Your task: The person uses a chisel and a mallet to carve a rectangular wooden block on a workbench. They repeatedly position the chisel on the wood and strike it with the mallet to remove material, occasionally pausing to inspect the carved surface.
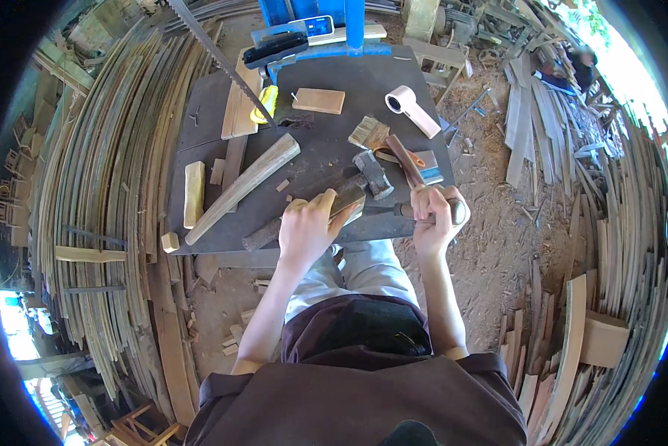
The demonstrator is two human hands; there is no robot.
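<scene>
My left hand (308,227) is closed round a small wooden block (351,199) over the near edge of the dark table. My right hand (434,215) grips a chisel (402,210) by its round-ended handle; its dark metal part points left toward the block, and I cannot see whether its tip touches. A hammer's grey metal head (373,176) lies just beyond the block. A dark, rough stick (261,236) runs under my left hand, seemingly as the hammer's handle. Beyond my right hand are a reddish-brown wooden stick (406,159) and a wide brush (369,133).
A toothed saw blade (226,63) descends into the table (326,82). On it lie a long wooden bar (243,187), a flat board (318,101), a yellow object (265,104) and a pale round-headed device (414,111). Stacked planks (88,186) flank me. Someone (583,68) is far right.
</scene>
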